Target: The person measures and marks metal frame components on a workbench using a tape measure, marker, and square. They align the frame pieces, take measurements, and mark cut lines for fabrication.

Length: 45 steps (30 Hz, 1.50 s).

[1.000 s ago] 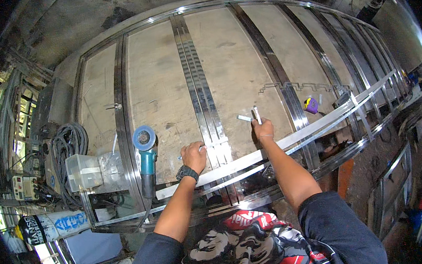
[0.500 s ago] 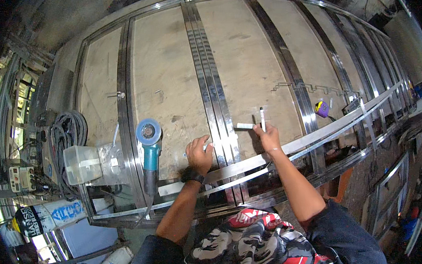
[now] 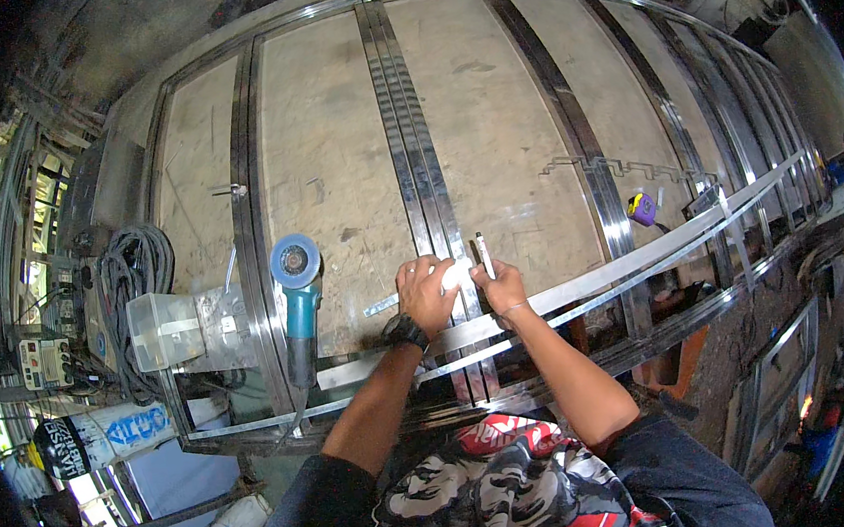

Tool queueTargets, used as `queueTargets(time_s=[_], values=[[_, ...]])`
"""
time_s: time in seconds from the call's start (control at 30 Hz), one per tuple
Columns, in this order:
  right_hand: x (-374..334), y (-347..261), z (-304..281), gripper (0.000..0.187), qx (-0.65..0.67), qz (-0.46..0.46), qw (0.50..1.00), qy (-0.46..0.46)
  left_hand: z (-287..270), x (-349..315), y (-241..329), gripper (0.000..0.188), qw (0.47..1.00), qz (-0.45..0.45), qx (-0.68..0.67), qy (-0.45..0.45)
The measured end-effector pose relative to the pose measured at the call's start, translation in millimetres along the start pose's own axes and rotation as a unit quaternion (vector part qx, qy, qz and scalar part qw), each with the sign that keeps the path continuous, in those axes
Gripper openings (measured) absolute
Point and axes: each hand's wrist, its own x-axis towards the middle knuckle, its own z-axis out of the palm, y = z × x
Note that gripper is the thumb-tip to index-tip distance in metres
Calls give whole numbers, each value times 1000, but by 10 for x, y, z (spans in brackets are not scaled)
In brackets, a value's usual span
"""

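Observation:
My left hand is at the double steel bars that cross the middle of the frame. Its fingers close on a small, bright white piece, washed out by glare. Just to the right, my right hand is closed around a white marker pen, which points up and away from me. A short light strip lies left of my left hand. Beneath my wrists runs a long flat metal bar, slanting up to the right.
An angle grinder lies left of my hands, its disc facing up. A purple and yellow tape measure sits at right. Further left are a clear plastic box and coiled cable. Steel crossbars span the large frame.
Both hands have come together at the double bars, the left moving right and the right moving left with the marker pen. The white piece that was by my right hand now appears between my hands.

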Motion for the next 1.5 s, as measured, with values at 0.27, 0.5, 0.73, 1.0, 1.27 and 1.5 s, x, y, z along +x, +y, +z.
queueTargets(time_s=[0.27, 0.5, 0.73, 1.0, 1.27, 1.5], values=[[121, 8, 24, 23, -23, 28, 999, 27, 141, 79, -49, 29, 1000, -3, -7, 1], [164, 21, 22, 17, 72, 34, 997, 0, 142, 94, -91, 29, 999, 9, -33, 14], [161, -110, -17, 12, 81, 118, 990, -11, 189, 64, -98, 34, 998, -25, -66, 5], [159, -95, 36, 13, 79, 94, 992, 0, 295, 87, -152, 36, 991, -76, -105, 15], [179, -7, 40, 16, 65, 63, 996, 5, 322, 103, -159, 31, 992, -59, -108, 33], [186, 66, 72, 18, 31, -3, 999, 22, 286, 126, -142, 30, 991, -61, -109, 37]])
